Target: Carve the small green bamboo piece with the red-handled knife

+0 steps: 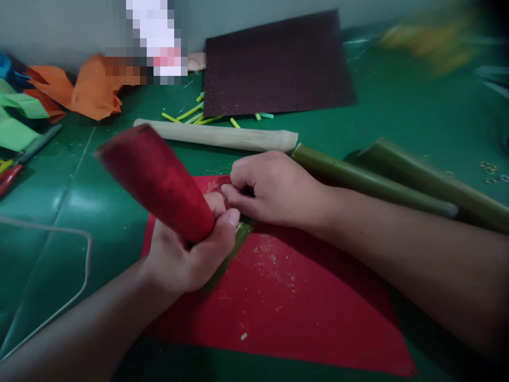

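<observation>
My left hand [191, 249] is closed around a red tube [159, 180], which tilts up and to the left; I cannot tell whether it is rolled paper or a wrapped piece. Under the same hand shows part of a green bamboo piece [234, 249]. My right hand [274, 185] is closed just beside the left fingertips, at a dark reddish strip [226, 197]; its fingers hide what they grip. Both hands are above a red sheet [302, 297] sprinkled with pale dust and shavings.
Behind the hands lie a pale peeled bamboo stick [222, 136] and two green bamboo pieces [369, 178]. A dark brown sheet [278, 66] is near the wall, over yellow-green bits. Orange cloth-like material [95, 87], red-handled scissors [11, 178] and a white wire [89, 254] are at left.
</observation>
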Available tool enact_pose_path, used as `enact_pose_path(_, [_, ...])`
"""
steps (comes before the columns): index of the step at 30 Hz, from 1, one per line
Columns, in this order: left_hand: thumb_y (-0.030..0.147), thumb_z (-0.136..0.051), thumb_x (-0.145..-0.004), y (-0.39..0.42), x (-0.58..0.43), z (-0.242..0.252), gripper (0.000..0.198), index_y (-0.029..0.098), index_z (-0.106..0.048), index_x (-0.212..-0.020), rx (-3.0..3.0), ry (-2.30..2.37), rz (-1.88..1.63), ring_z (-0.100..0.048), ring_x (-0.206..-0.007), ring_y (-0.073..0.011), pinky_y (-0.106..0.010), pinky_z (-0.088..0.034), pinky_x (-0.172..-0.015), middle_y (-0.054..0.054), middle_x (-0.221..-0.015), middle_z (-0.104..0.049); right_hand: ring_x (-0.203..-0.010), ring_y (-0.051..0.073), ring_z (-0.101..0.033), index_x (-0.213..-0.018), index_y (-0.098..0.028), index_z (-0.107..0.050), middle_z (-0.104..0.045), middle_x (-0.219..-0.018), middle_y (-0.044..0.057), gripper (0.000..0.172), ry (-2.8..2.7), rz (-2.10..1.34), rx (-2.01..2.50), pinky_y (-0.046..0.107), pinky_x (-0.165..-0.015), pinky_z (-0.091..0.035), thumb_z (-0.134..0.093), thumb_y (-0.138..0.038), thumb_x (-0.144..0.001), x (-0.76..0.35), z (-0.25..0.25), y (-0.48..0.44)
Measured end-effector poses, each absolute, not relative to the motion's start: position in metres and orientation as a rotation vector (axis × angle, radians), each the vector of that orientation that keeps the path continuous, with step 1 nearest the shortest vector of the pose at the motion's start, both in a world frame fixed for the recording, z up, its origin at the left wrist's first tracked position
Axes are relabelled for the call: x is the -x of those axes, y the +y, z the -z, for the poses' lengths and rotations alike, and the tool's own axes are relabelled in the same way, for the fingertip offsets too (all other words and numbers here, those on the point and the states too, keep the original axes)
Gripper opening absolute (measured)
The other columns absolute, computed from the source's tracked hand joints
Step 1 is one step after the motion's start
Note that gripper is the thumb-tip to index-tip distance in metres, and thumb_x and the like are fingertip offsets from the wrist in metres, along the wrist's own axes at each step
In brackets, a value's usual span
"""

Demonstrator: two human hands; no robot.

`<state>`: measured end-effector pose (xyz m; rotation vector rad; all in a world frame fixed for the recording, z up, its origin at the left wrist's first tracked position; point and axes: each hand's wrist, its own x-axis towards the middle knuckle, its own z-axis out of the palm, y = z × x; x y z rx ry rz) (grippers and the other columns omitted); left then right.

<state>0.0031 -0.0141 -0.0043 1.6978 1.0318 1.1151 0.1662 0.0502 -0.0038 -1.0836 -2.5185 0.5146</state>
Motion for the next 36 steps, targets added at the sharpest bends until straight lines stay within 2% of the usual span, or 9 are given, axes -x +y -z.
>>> enact_pose_path(4, [0.023, -0.057, -0.092, -0.0167, 0.0011, 0.0056, 0.037, 0.017, -0.052, -0.056, -1.689, 1.055, -1.105, -0.039, -0.046, -0.0076, -0.024, -0.030, -0.042, 0.002, -0.049, -0.042, -0.057, 0.009, -0.032, -0.055, -0.017, -0.046, -0.041, -0.059, -0.004, 0.038, -2.519, -0.506, 1.099, 0.028, -0.059, -0.023, -0.051, -0.028, -0.090, -0.1654, 0.0034, 0.0499])
enact_pose_path(9, [0.026, -0.058, -0.091, -0.0180, 0.0004, 0.0057, 0.029, 0.018, -0.059, -0.063, -1.651, 1.144, -1.143, -0.046, -0.044, -0.0064, -0.020, -0.034, -0.039, 0.003, -0.054, -0.053, -0.056, 0.008, -0.031, -0.056, -0.017, -0.046, -0.041, -0.059, -0.004, 0.038, -2.498, -0.525, 1.061, 0.028, -0.057, -0.021, -0.051, -0.030, -0.092, -0.1655, 0.0061, 0.0495])
enact_pose_path(17, [0.021, -0.058, -0.089, -0.0147, -0.0006, 0.0037, 0.020, 0.020, -0.060, -0.068, -1.771, 1.176, -1.113, -0.051, -0.045, -0.0063, -0.018, -0.036, -0.038, 0.004, -0.059, -0.058, -0.057, 0.008, -0.031, -0.057, -0.017, -0.043, -0.039, -0.060, -0.004, 0.040, -2.493, -0.517, 1.023, 0.028, -0.057, -0.021, -0.050, -0.032, -0.094, -0.1668, 0.0091, 0.0501])
enact_pose_path(24, [0.016, -0.060, -0.088, -0.0153, -0.0012, 0.0061, 0.015, 0.019, -0.062, -0.073, -1.790, 1.130, -1.126, -0.049, -0.048, -0.0053, -0.018, -0.035, -0.039, 0.004, -0.061, -0.057, -0.058, 0.008, -0.031, -0.057, -0.017, -0.043, -0.039, -0.061, -0.004, 0.040, -2.492, -0.514, 1.038, 0.028, -0.057, -0.021, -0.050, -0.032, -0.094, -0.1658, 0.0088, 0.0511])
enact_pose_path(27, [0.017, -0.058, -0.089, -0.0144, 0.0000, 0.0054, 0.021, 0.018, -0.058, -0.068, -1.795, 1.093, -1.114, -0.048, -0.047, -0.0050, -0.018, -0.036, -0.041, 0.003, -0.061, -0.056, -0.058, 0.008, -0.031, -0.056, -0.017, -0.043, -0.039, -0.061, -0.004, 0.039, -2.496, -0.520, 1.047, 0.028, -0.057, -0.021, -0.051, -0.030, -0.092, -0.1653, 0.0072, 0.0506])
enact_pose_path(32, [0.015, -0.054, -0.090, -0.0148, 0.0003, 0.0007, 0.037, 0.018, -0.043, -0.054, -1.846, 1.052, -1.009, -0.042, -0.045, -0.0070, -0.022, -0.033, -0.042, 0.002, -0.050, -0.044, -0.057, 0.008, -0.028, -0.054, -0.017, -0.040, -0.037, -0.059, -0.004, 0.041, -2.494, -0.487, 1.089, 0.029, -0.058, -0.020, -0.051, -0.030, -0.092, -0.1647, 0.0052, 0.0487])
enact_pose_path(36, [0.020, -0.055, -0.090, -0.0177, -0.0012, 0.0026, 0.039, 0.018, -0.045, -0.053, -1.687, 1.083, -1.076, -0.039, -0.045, -0.0072, -0.022, -0.034, -0.042, 0.003, -0.049, -0.043, -0.058, 0.008, -0.029, -0.055, -0.017, -0.041, -0.039, -0.059, -0.004, 0.040, -2.491, -0.503, 1.085, 0.029, -0.058, -0.020, -0.051, -0.030, -0.092, -0.1649, 0.0058, 0.0483])
